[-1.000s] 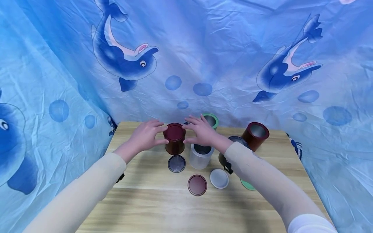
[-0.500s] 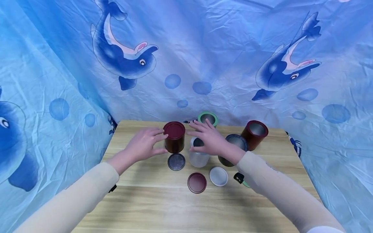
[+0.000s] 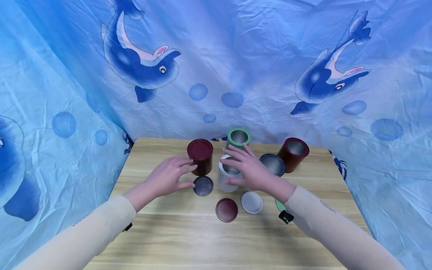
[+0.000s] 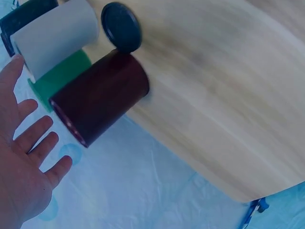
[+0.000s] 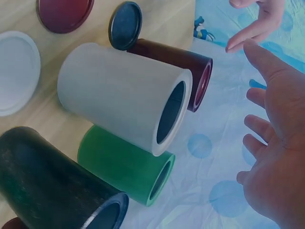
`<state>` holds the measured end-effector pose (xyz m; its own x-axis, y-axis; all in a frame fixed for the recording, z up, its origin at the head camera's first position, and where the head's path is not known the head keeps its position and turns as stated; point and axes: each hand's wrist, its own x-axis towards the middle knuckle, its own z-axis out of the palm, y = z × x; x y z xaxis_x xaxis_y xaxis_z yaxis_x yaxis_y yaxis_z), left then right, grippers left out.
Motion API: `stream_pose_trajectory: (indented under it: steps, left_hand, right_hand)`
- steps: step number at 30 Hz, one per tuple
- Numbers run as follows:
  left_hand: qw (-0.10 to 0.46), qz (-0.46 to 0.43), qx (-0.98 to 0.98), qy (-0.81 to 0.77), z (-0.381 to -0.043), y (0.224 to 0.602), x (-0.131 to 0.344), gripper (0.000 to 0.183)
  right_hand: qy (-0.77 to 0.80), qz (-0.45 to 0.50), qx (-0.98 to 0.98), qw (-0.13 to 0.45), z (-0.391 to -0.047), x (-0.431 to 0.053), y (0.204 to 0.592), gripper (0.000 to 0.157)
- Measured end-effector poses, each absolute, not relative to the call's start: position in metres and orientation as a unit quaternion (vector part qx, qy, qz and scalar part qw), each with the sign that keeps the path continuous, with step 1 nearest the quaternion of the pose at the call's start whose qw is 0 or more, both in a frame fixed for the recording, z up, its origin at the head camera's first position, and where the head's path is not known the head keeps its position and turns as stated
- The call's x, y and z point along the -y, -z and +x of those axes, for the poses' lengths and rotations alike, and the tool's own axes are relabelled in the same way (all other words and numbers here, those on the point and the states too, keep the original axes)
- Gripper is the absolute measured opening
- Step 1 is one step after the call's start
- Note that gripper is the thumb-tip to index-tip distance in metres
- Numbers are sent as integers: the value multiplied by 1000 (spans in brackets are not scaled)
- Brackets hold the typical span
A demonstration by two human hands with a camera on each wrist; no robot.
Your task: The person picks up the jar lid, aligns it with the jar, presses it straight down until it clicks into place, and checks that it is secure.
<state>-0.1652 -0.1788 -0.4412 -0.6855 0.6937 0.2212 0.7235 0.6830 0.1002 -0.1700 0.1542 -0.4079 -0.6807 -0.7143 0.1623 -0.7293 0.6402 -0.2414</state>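
Your left hand and right hand were spread-fingered; a low sweep risked toppling white can toward worktop's back edge.

Black fittings show beside long cream sleeves.

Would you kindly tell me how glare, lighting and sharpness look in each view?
Head view: pale sheen on the light wooden tabletop, soft shadows; left wrist view: dim, the dark red cylindrical can soft in detail; right wrist view: bluish cast over the right hand.
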Motion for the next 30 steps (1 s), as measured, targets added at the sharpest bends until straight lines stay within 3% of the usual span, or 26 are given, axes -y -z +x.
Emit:
stream_pose_trajectory:
  steps: [12, 22, 30]
  left_hand:
    - [81, -376, 916, 117, -157, 485, 184, 62]
    - [29, -325, 936, 134, -150, 520, 178, 55]
    - [33, -327, 936, 125, -150, 542, 172, 52]
  right_hand:
    - [-169, 419, 890, 58, -148, -157, 427, 71]
    - [-180, 432, 881, 67, -126, -156, 443, 70]
    - [-175, 441, 875, 91, -107, -154, 457, 70]
